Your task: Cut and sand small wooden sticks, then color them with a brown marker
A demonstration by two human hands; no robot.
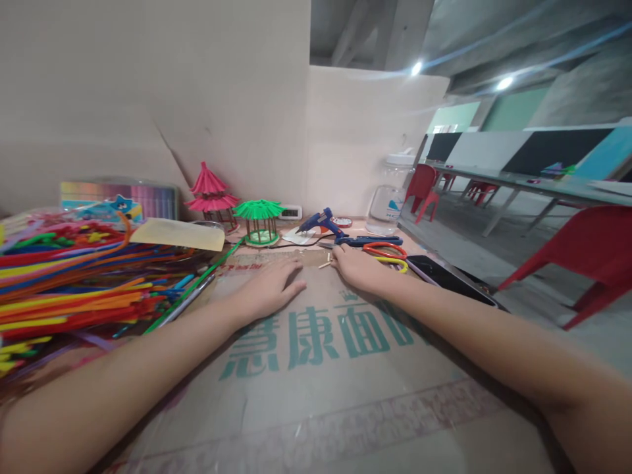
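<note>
My left hand (pixel 269 286) lies flat on the cardboard sheet (pixel 306 408) with green printed characters, its fingers stretched forward and thumb apart, holding nothing. Toward the sheet's far edge, my right hand (pixel 355 266) is closed, fingertips down at the cardboard. Two short pale sticks (pixel 324 264) lie at those fingertips; whether one is pinched between them I cannot make out. Just beyond the right hand are a blue-handled tool (pixel 378 241), orange-handled scissors (pixel 385 249) and a yellow handle loop (pixel 397 264). Behind these rests a blue glue gun (pixel 320 222).
Bundles of colourful pipe cleaners (pixel 74 303) fill the left side. Small models with a green roof (pixel 259 210) and a pink roof (pixel 206 187) stand at the back, near a marker set (pixel 153 197). At right are a clear plastic jug (pixel 388 197), a phone (pixel 449 280) and red chairs (pixel 587 257).
</note>
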